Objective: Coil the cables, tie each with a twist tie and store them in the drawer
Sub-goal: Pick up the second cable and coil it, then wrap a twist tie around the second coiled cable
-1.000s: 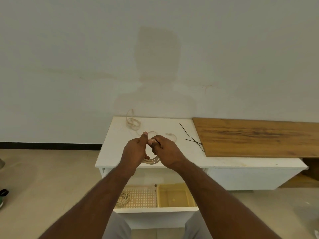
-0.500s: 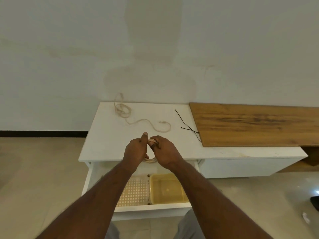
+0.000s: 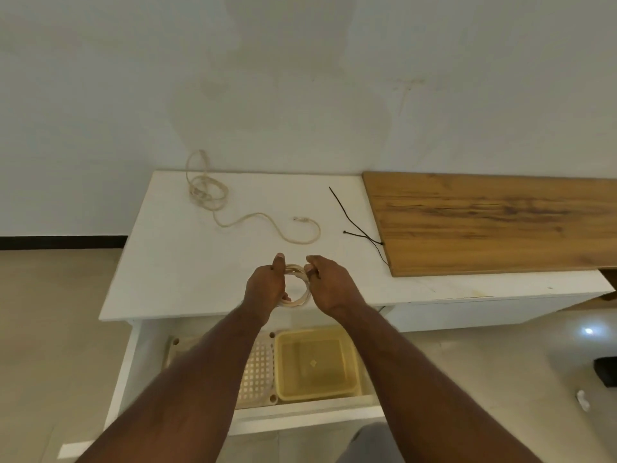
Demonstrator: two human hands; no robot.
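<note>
A plain wall backs a white cabinet [image 3: 207,282] whose drawer [image 3: 300,412] stands open below. Both forearms reach out over the drawer. The left hand [image 3: 265,289] and right hand [image 3: 329,289] each grip a side of the coil [image 3: 298,289], held above the cabinet's front edge. The cable looks light and springy, so it is best held where the loops cross. Ties [image 3: 359,228] lie near.

- I can read no text, label, brand, number or sign anywhere, whether on the white cabinet top [image 3: 200,272] or around it.
</note>
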